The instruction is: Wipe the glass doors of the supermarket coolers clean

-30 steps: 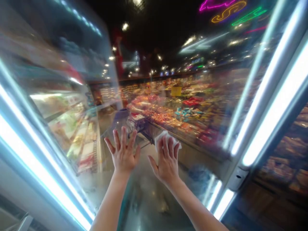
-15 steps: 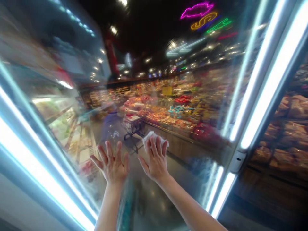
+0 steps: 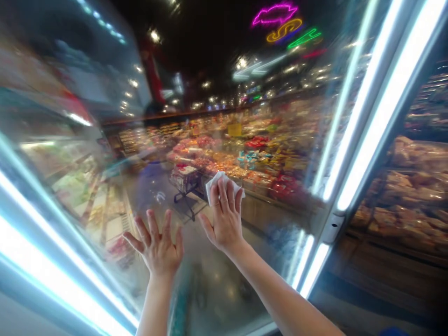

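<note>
Against the glass door (image 3: 217, 280) of a lit freezer case, both bare hands lie flat on the pane, arms reaching up and forward. The right hand (image 3: 224, 219) is the higher one, and a white cloth (image 3: 215, 179) is pinned between its fingers and the glass. Its grip is not curled shut: the fingers are stretched out and pressed down on the cloth. The cloth's crumpled edge shows just past the fingertips, and its longer side runs roughly crosswise, tilted a little down to the right. The left hand (image 3: 159, 247) sits lower and to the left, near the right wrist but not touching it. Its grip is open and empty, with fingers splayed against the bare pane. From the left hand the cloth therefore lies up and to the right, so the right hand is plainly the nearer. Bright light strips (image 3: 378, 107) run along the door frame on the right, and more light strips (image 3: 52, 275) slant across the lower left. Blurred in the glass are a shopping cart (image 3: 185, 179), produce displays (image 3: 259, 158) and a neon sign (image 3: 280, 23). Right of the frame, shelves of wrapped goods (image 3: 409, 186) show dimly; what they are cannot be told.
</note>
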Tool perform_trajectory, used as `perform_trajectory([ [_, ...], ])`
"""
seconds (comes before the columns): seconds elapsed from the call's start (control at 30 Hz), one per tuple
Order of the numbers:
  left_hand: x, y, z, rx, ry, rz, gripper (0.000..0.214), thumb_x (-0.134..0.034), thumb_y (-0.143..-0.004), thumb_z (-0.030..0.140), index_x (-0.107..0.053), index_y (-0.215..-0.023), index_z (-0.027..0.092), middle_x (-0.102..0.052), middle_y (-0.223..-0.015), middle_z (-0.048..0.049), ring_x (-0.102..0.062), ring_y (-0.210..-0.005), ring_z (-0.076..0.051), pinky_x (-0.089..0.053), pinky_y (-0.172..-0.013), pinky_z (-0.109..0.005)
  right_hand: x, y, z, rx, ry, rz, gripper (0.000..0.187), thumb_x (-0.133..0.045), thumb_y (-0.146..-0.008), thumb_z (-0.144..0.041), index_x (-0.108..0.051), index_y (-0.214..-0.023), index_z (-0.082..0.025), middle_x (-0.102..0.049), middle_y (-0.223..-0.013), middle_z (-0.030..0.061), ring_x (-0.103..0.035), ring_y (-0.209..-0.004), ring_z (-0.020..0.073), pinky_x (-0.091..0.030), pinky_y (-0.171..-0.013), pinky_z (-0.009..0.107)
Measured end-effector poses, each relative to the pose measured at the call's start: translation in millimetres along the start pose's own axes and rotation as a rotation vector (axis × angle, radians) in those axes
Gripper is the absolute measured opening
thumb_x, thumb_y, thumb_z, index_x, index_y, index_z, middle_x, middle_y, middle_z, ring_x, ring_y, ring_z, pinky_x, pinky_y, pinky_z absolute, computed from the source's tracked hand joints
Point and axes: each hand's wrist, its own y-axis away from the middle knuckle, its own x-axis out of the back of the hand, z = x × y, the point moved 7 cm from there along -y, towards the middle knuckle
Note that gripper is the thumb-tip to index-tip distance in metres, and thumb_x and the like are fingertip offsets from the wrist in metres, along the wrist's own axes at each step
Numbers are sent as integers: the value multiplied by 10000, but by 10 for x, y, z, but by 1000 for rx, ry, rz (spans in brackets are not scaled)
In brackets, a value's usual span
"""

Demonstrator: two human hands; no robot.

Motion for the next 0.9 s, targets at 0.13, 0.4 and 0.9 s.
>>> perform_trajectory([
  [0.13,10,17,-50,-7,-4,17,848,-675,-914,351,-222,-1629,414,-58,-1768,-31,66,-1626,-367,98,-1258,-728,-15,309,183,43,22,-20,852,-461,-1034,-411,14,-1678,-121,-71,-1758,140,20,-1634,330,-145,-1292,664],
  [0.4,-132,-90,641,71,15,50,910,-658,-929,310,-110,-1648,415,95,-1764,-28,142,-1607,-412,89,-1220,-791,244,149,1234,-83,55,80,829,-431,-1042,-398,16,-1675,-104,-6,-1759,149,21,-1634,330,-171,-1282,673],
  [0.9,-727,-227,2446,79,34,74,902,-674,-920,273,-153,-1643,407,31,-1771,-35,58,-1622,-391,19,-1262,-747,574,466,2636,-83,67,27,775,-446,-1039,-367,-63,-1690,-194,-132,-1755,148,-167,-1615,372,-320,-1228,697],
])
